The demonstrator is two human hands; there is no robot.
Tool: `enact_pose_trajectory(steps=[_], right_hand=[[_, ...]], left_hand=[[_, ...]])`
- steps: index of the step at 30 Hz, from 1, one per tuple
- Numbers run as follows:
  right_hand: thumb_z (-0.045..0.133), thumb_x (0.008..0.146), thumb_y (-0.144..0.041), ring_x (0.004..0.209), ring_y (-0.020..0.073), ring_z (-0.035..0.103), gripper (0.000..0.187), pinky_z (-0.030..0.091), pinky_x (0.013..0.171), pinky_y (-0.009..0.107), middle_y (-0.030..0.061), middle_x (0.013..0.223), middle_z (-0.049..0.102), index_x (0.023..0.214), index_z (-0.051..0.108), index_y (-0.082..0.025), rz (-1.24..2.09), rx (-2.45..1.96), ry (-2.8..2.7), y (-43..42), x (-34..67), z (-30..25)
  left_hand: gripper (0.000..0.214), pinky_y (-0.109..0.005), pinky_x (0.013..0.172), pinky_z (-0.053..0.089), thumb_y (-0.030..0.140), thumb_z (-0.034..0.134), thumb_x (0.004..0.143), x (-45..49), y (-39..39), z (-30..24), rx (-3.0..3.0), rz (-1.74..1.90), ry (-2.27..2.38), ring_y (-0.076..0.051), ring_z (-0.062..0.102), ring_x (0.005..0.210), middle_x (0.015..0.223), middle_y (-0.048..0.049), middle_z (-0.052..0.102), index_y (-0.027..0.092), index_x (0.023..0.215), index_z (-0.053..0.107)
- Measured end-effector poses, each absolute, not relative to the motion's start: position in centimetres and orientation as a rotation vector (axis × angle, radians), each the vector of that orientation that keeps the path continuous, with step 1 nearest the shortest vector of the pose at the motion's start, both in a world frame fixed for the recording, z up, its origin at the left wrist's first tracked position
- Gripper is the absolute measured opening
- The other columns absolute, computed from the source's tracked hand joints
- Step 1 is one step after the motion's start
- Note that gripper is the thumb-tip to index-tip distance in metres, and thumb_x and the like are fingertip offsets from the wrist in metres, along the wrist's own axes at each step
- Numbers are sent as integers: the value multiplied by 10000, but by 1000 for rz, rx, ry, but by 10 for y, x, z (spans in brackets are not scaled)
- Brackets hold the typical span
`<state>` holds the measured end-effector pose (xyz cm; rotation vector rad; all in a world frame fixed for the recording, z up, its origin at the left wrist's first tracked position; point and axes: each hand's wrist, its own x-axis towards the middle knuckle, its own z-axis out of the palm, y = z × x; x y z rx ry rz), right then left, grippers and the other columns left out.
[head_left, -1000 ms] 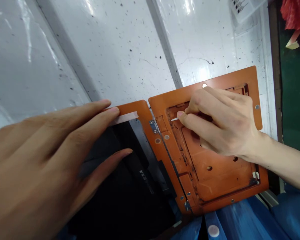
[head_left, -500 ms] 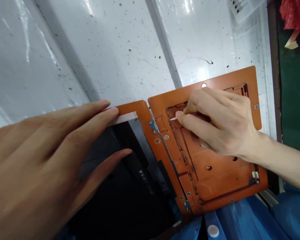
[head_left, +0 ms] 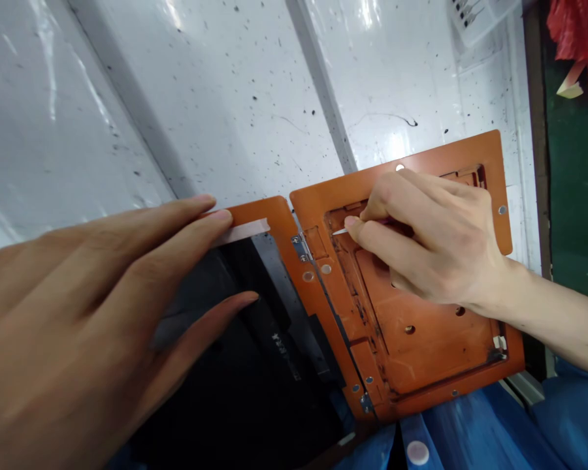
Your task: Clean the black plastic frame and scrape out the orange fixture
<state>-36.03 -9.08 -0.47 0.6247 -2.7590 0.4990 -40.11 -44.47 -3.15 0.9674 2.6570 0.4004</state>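
Observation:
An orange hinged fixture (head_left: 421,365) lies unfolded, its right half a recessed plate and its left half a frame (head_left: 269,205) around a dark opening. My left hand (head_left: 112,281) has its fingers stretched out, with the fingertips on the left half's top edge beside a strip of white tape (head_left: 247,230). Its thumb is spread over a black part with pale lettering (head_left: 284,356). Over the recessed plate, my right hand (head_left: 431,235) is closed in a pinch on a thin white pointed piece (head_left: 340,232). That tip reaches the recess's upper left corner; the rest is hidden by my fingers.
A white, speckled, ridged surface (head_left: 225,98) spreads behind the fixture. At the top right are a clear plastic tray (head_left: 485,16) and a crumpled red bag (head_left: 578,39) by a green surface (head_left: 575,189). Blue cloth (head_left: 470,431) shows along the bottom.

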Motion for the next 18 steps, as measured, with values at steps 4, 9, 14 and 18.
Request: enact_pose_trajectory(steps=[4, 9, 14, 18], right_hand=[[428, 1118, -168, 676, 81, 472, 313, 393, 623, 279, -55, 828, 653, 943, 686, -185, 484, 635, -2812, -92, -359, -3], [424, 1100, -136, 652, 74, 432, 332, 368, 599, 271, -55, 803, 626, 907, 692, -167, 552, 648, -2788, -93, -360, -3], [443, 1091, -132, 661, 76, 448, 327, 348, 585, 270, -48, 770, 612, 897, 704, -165, 561, 641, -2770, -89, -361, -4], [459, 1086, -153, 618, 66, 412, 312, 272, 526, 256, -53, 730, 555, 917, 720, -173, 564, 724, -2735, -84, -359, -6]], left_hand=[[883, -596, 1398, 473, 689, 822, 736, -403, -437, -14, 971, 413, 2669, -376, 292, 1735, 1554, -3, 646, 408, 1530, 555], [791, -624, 1393, 467, 520, 694, 929, -400, -405, 16, 894, 343, 2683, -380, 475, 1630, 1679, -1, 536, 453, 1645, 367], [745, -659, 1364, 474, 483, 620, 982, -399, -392, 23, 869, 326, 2688, -383, 555, 1557, 1694, -5, 518, 494, 1658, 308], [814, -596, 1402, 469, 620, 742, 851, -402, -416, 7, 936, 423, 2696, -376, 386, 1687, 1603, 8, 609, 424, 1594, 473]])
